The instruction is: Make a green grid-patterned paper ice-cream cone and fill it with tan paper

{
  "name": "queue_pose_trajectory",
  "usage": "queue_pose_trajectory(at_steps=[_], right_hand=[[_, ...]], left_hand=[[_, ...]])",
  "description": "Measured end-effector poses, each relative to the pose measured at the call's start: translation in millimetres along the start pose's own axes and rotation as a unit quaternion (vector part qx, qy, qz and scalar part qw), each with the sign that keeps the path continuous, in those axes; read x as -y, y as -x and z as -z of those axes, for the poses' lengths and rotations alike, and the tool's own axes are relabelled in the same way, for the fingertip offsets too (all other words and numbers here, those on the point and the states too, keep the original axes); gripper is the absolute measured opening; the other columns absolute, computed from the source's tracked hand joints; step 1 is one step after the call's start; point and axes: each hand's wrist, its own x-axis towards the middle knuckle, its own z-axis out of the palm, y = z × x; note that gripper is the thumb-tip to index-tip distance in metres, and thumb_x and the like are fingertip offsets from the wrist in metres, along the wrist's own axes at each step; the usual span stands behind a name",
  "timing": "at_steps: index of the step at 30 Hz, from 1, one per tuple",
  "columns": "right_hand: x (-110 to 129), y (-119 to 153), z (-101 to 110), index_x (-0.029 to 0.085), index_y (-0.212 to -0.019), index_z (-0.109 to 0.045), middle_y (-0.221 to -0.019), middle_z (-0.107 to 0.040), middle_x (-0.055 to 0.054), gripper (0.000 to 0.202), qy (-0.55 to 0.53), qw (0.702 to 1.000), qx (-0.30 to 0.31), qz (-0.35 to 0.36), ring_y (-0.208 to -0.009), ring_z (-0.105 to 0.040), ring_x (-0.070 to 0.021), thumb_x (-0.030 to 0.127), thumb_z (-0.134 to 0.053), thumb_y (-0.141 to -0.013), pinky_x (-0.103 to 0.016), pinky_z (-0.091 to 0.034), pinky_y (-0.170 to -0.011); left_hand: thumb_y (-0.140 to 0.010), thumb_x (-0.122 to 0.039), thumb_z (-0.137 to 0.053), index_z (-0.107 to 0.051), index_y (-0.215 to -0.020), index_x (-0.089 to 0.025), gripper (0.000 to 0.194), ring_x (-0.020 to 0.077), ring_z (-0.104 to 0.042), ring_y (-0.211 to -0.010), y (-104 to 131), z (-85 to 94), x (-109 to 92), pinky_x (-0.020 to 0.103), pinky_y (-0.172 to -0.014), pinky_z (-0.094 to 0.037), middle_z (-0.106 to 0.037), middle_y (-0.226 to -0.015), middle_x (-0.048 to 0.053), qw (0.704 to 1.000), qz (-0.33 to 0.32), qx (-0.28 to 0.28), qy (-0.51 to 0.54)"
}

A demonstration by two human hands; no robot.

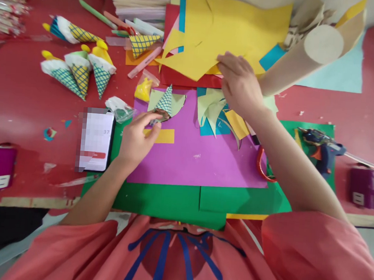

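My left hand (140,136) pinches a small brown, round-edged piece (162,114) at the base of a green cone with blue crossed lines (166,100). That cone lies over a pale green rounded paper (178,102) on the purple sheet (188,161). A yellow strip (165,136) is beside my left fingertips. Farther right, my right hand (240,81) reaches over the lower edge of the large yellow paper (234,27), its fingers close together; whether they grip the paper is hidden. Pale green scraps (213,112) lie just below it.
Finished cones (102,71) and a phone (96,139) are at the left. A cardboard tube (297,58) stands behind my right forearm, with red-handled scissors (262,167) below the forearm. A glue gun (326,155) lies on green paper at the right.
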Motion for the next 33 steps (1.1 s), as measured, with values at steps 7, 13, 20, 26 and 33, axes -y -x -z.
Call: queue_pose_trajectory(at_steps=[7, 13, 20, 26, 33], right_hand=[[70, 72, 65, 0.028, -0.122, -0.057, -0.127, -0.062, -0.008, 0.035, 0.041, 0.996, -0.067, 0.035, -0.130, -0.052, -0.0242, 0.015, -0.038, -0.096, -0.049, -0.038, -0.115], [127, 150, 36, 0.023, -0.103, -0.068, -0.107, -0.070, -0.009, 0.022, -0.064, 0.995, 0.023, 0.074, -0.106, -0.065, -0.0259, 0.013, -0.053, -0.090, -0.049, -0.056, -0.097], [150, 173, 3, 0.013, -0.092, -0.069, -0.098, -0.072, -0.013, 0.019, -0.053, 0.995, 0.043, 0.070, -0.091, -0.068, -0.0250, 0.013, -0.051, -0.090, -0.040, -0.061, -0.079], [160, 175, 11, 0.016, -0.099, -0.064, -0.115, -0.069, -0.014, 0.017, -0.106, 0.989, 0.080, 0.071, -0.102, -0.067, -0.0250, 0.012, -0.049, -0.092, -0.040, -0.060, -0.082], [137, 180, 31, 0.015, -0.116, -0.055, -0.120, -0.067, -0.018, 0.027, -0.119, 0.984, 0.127, -0.033, -0.107, -0.066, -0.0307, 0.019, -0.054, -0.090, -0.048, -0.060, -0.081]], left_hand=[[-0.091, -0.027, -0.053, -0.064, -0.102, -0.025, 0.016, 0.0218, -0.057, -0.123, -8, -6.1, 9, 0.043, -0.111, -0.039, -0.067, -0.122, 0.005, 0.998, -0.050, 0.004, -0.040], [-0.091, -0.020, -0.051, -0.061, -0.099, -0.026, 0.014, 0.0181, -0.063, -0.113, 9, 12.1, -5, 0.042, -0.111, -0.041, -0.068, -0.118, 0.003, 0.992, -0.113, -0.046, -0.037], [-0.085, -0.043, -0.063, -0.047, -0.133, -0.024, 0.054, 0.0252, -0.056, -0.122, 46, 14.7, -30, 0.043, -0.109, -0.042, -0.061, -0.130, 0.009, 0.940, -0.291, 0.170, -0.044], [-0.092, -0.013, -0.047, -0.060, -0.125, -0.025, 0.038, 0.0217, -0.054, -0.128, 67, 3.2, -23, 0.042, -0.109, -0.044, -0.061, -0.133, 0.006, 0.932, -0.257, 0.255, -0.015], [-0.093, -0.018, -0.050, -0.063, -0.121, -0.028, 0.032, 0.0185, -0.058, -0.123, 67, 25.8, -3, 0.035, -0.107, -0.048, -0.064, -0.129, 0.002, 0.940, -0.197, 0.280, 0.014]])
